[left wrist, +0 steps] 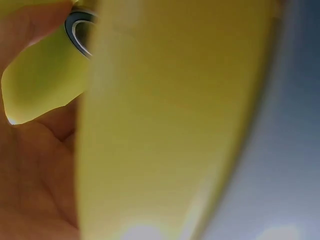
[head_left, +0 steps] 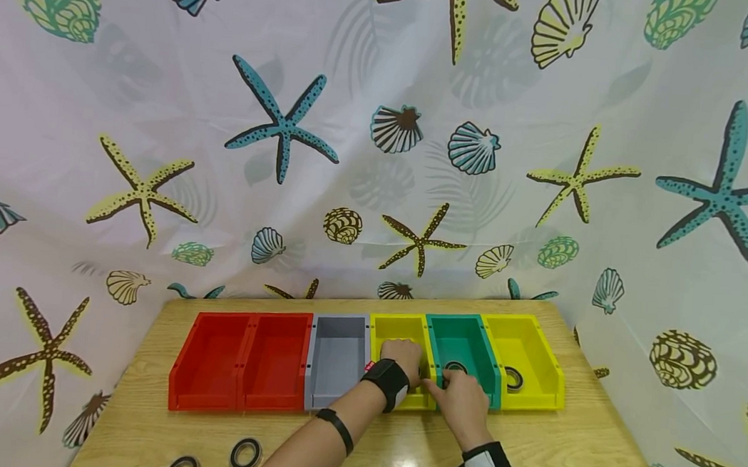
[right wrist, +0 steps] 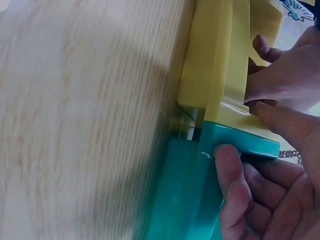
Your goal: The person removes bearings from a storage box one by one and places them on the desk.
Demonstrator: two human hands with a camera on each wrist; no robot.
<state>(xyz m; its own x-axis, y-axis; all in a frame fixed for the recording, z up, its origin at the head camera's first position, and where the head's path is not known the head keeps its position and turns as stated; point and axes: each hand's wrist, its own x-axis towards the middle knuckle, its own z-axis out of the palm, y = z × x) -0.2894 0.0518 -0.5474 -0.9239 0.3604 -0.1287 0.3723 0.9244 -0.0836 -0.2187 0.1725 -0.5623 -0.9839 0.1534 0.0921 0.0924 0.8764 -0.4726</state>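
My left hand (head_left: 403, 357) reaches down inside the middle yellow bin (head_left: 403, 326). In the left wrist view its thumb (left wrist: 37, 20) meets the rim of a bearing (left wrist: 75, 30); the bin wall hides the other fingers, so I cannot tell whether they pinch it. My right hand (head_left: 463, 403) grips the front edge of the green bin (head_left: 458, 328), beside the joint with the yellow one. The right wrist view shows its thumb across the yellow rim and its fingers (right wrist: 229, 165) curled at the green wall. Another bearing (head_left: 456, 367) shows in the green bin, just beyond these fingers.
Left of the hands are a grey bin (head_left: 341, 346) and two red bins, one of them at the row's end (head_left: 212, 352). The right-hand yellow bin (head_left: 531, 343) has a bearing (head_left: 514, 378) in it. Two bearings lie on the wooden table, one (head_left: 245, 455) near the left forearm.
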